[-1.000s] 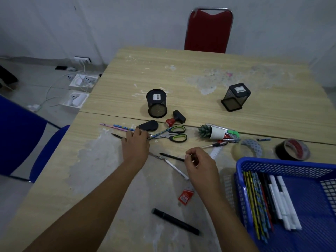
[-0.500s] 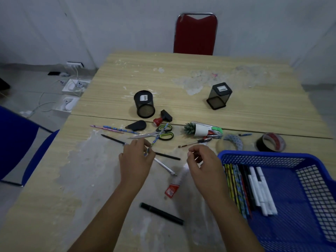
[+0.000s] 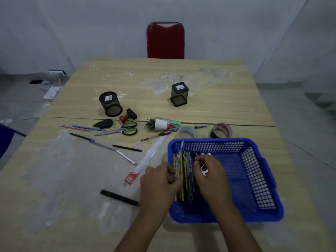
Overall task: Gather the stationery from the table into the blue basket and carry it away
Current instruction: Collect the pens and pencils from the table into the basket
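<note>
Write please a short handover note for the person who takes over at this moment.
Left hand: pinches a patterned pencil over the blue basket.
Right hand: inside the basket, at the white markers; grip unclear.
Done: pencils and markers lie in the basket.
Left: scissors, clear ruler, black marker, two tape rolls, two mesh holders, loose pens. Then carry it away.

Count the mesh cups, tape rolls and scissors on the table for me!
Mesh cups: 2, round and square
Tape rolls: 2, dark and pale
Scissors: 1
Total: 5
</note>
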